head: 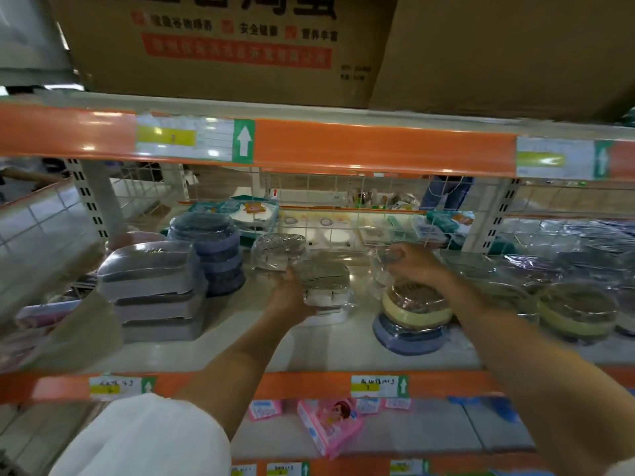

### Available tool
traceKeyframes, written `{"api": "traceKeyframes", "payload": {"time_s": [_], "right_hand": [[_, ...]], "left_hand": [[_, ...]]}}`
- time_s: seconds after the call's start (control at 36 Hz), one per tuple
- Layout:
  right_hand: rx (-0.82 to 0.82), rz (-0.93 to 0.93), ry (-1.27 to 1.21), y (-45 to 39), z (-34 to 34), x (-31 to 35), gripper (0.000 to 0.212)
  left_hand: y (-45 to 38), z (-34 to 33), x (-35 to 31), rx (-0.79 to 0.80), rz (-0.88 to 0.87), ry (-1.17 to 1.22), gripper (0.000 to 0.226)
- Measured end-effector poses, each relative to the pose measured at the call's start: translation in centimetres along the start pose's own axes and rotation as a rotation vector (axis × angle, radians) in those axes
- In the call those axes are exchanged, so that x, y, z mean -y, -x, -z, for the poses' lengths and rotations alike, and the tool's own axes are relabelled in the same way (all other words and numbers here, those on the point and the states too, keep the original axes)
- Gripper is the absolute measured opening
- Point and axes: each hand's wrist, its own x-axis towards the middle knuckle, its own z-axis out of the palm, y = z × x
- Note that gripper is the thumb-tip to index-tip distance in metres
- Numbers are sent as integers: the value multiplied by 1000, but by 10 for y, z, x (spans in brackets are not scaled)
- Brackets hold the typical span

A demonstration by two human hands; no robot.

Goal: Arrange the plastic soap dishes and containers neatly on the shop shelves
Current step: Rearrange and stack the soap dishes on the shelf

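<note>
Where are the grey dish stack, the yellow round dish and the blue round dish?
grey dish stack (151, 290): head view, front wall.
yellow round dish (414, 310): head view, side wall.
blue round dish (405, 340): head view, front rim.

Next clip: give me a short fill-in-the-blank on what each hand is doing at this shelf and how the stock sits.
1. The left hand holds a white rectangular soap dish with a slotted top, wrapped in clear ____.
2. The right hand rests above a cream round plastic container stacked on a ____ one.
3. The grey rectangular lidded soap boxes are stacked to the ____ of the left hand.
4. The shelf edge strip is coloured ____.

Missing words: plastic; blue; left; orange
</note>
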Motion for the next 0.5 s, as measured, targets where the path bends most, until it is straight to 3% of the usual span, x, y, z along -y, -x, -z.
{"api": "traceKeyframes", "payload": {"time_s": [0.06,0.11,0.19,0.33,0.5], "right_hand": [[-38,-20,46,-5,10,-13,33],[-47,-33,98,-12,17,-25,7],[-21,-24,153,-21,27,-38,7],[55,14,226,-32,39,-49,36],[80,97,187,-46,31,-47,37]], "left_hand": [[-4,-6,-5,-16,10,-10,119],[-9,-12,-10,-24,11,-25,115],[-11,-18,-22,-38,-11,-46,112],[-20,-34,-35,-18,-29,-25,121],[-33,-30,-39,48,77,-117,128]]}}
